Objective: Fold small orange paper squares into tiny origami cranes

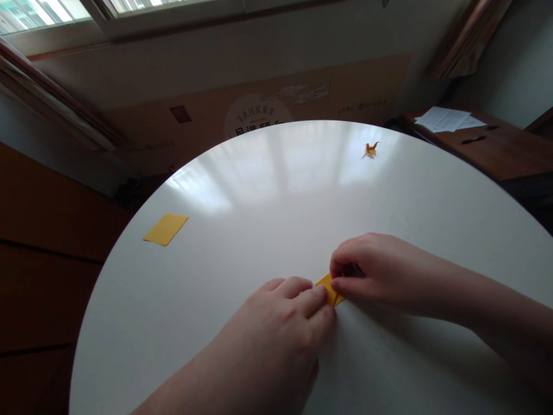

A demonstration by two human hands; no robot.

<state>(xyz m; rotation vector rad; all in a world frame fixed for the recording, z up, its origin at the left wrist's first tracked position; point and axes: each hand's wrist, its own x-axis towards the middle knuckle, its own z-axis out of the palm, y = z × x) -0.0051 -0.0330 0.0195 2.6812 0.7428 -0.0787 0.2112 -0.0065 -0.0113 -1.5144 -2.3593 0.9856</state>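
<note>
A small folded yellow paper (330, 290) lies on the round white bench (268, 190), toward its 6 o'clock edge, between the two hands. The left hand (280, 323) comes in from 6 o'clock. Its fingers (317, 297) are loosely bent and grip nothing; their tips press down on the paper's near edge. The right hand (371, 268) comes in from 4 o'clock, its fingers (345, 283) curled and pinched on the paper's far side. Most of the paper is hidden under the two hands.

A flat yellow sheet (166, 229) lies alone near the rim at 9 o'clock. A tiny orange crane (370, 149) stands at 1 o'clock, well apart from the hands. Beyond the rim at 2 o'clock, a brown desk (510, 155) carries white pages (444, 119) and a dark pen (473, 139).
</note>
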